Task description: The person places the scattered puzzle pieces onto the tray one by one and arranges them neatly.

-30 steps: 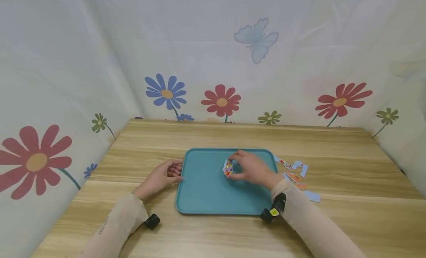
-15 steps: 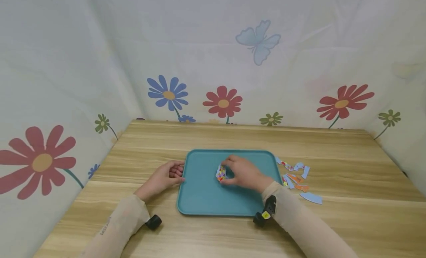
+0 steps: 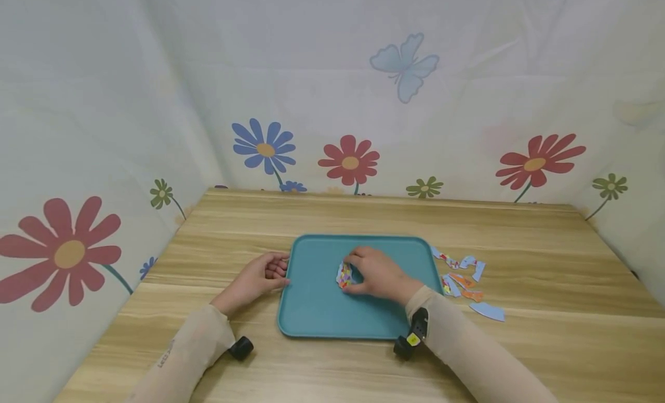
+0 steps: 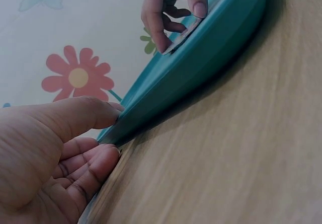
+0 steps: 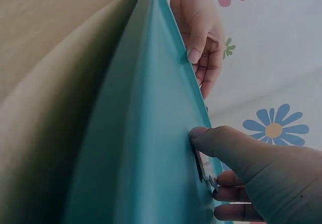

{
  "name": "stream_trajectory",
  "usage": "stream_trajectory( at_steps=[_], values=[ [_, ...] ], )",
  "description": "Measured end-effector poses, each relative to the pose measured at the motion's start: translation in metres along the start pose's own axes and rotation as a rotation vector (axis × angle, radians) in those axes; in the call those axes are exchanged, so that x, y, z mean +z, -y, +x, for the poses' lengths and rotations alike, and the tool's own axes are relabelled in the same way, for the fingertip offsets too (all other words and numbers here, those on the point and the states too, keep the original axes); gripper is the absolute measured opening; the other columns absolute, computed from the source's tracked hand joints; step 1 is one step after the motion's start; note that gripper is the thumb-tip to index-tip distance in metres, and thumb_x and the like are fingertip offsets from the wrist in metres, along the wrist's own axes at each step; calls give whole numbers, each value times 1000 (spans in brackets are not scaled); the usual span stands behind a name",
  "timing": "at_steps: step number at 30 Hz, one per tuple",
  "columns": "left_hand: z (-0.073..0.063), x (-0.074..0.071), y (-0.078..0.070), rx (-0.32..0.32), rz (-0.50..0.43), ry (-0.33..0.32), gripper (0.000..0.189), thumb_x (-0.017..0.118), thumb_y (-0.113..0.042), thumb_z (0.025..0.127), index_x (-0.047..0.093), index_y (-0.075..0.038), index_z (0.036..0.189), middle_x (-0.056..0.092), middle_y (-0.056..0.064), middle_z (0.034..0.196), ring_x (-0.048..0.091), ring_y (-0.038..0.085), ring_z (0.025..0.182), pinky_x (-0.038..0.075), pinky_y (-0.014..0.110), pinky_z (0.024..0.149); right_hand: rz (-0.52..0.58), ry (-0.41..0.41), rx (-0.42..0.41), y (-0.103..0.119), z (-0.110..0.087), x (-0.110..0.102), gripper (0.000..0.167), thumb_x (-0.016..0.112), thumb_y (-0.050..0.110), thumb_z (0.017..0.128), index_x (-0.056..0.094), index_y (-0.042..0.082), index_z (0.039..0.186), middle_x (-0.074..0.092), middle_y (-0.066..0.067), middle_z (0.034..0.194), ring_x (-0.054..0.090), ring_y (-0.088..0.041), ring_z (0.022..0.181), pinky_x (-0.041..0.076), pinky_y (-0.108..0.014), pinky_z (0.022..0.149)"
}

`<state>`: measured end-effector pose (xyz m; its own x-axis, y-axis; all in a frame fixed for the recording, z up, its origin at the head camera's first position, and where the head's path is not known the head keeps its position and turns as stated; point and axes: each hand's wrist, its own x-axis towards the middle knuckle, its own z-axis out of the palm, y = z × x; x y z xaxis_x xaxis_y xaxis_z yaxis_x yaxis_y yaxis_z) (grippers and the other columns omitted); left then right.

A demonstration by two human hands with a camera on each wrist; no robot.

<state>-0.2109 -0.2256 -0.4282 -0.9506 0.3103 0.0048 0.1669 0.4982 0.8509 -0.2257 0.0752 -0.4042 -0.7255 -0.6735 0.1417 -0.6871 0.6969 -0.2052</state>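
Note:
A teal tray [image 3: 319, 313] with a raised rim lies on the wooden table. My left hand [image 3: 253, 282] holds its left rim, the thumb [image 4: 108, 114] on top and the fingers bent at the outer side. Over the middle of the tray, my right hand [image 3: 381, 276] pinches a flat multicoloured puzzle piece [image 3: 343, 274] by its ends between thumb and fingers. This piece has a light-blue edge and an irregular outline. In the right wrist view the piece [image 5: 205, 166] is close over the tray floor, partly hidden by the thumb.
Several loose pieces lie on the table right of the tray, among them a curved blue one [image 3: 475, 266], an orange one [image 3: 471, 295] and a plain blue one [image 3: 487, 311]. A flowered cloth [image 3: 291, 74] hangs behind the table [image 3: 550, 264].
My right hand has moved left and a little towards me across the tray with the multicoloured puzzle piece, then slowed. My left hand stays at the tray's left rim.

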Motion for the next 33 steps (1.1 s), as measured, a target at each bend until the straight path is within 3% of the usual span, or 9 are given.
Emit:
stream_trajectory(
  at_steps=[14,25,33],
  values=[
    [1,0,3,2,-5,8,60,74,-10,84,46,6,136,58,17,113,58,21,97,51,18,80,10,0,-1,-4,-2,-2,58,75,46,80,64,6,122,61,-9,118,59,-21,107,51,-38,94],
    [-1,0,3,13,-3,8,60,73,-11,85,46,6,136,59,17,114,58,21,98,51,18,79,56,-25,31,-7,-8,-20,58,74,39,82,59,8,129,58,-11,131,56,-26,121,47,-44,102],
    [1,-1,6,19,-5,9,61,74,-11,84,46,6,136,58,18,114,58,22,98,51,18,80,46,-80,56,-8,-15,-37,60,77,39,80,59,10,129,59,-10,129,56,-26,118,48,-44,101]
  ],
)
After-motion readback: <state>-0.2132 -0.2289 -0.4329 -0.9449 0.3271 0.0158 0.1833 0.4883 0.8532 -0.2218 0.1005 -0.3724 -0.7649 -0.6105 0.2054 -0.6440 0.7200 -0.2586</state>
